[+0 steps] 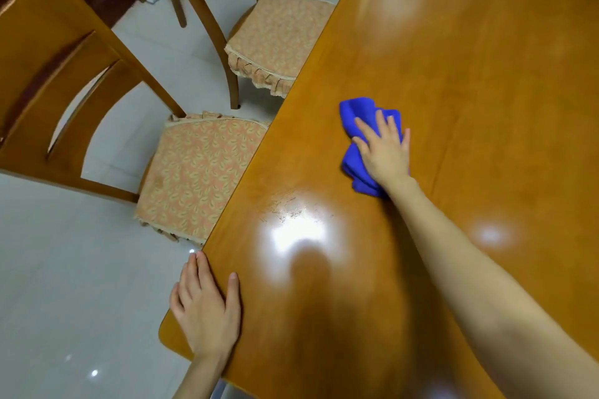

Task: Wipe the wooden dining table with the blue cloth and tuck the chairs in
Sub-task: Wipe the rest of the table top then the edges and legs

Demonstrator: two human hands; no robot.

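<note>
1. Left hand (204, 311): nearest. It rests on the near corner edge of the table with fingers straight and thumb lying on the top, gripping nothing.
2. Glossy orange-brown wooden dining table (470, 58): a hard, stiff, slick top. Faint streaks (291, 207) show beside the bright lamp reflection, just beyond the left hand.
3. Right hand (385, 152): arm stretched out over the table, palm flat and fingers spread, pressing down on the cloth.
4. Bright blue bunched microfibre cloth (355, 110): it lies on the tabletop under the right hand, towards the left edge, with folds showing on the far and near sides of the hand.
   - Handling, as judged: soft, light and limp, and likely to glide easily on the varnish.
   - Hold, as judged: a flat palm suits it better than a pinch. Loose folds may trail or roll.
5. Near wooden chair with a peach patterned frilled cushion (194, 172): it stands left of the table, most of the seat out from under the edge.
   - Handling, as judged: rigid and fairly heavy, best taken by the curved slatted backrest.
   - Caution, as judged: the cushion may shift.
6. Far matching wooden chair (272, 36): also standing out from the table.
7. Pale glossy tiled floor (64, 269): chair legs should slide on it. Nothing shows between the chairs and the table.
</note>
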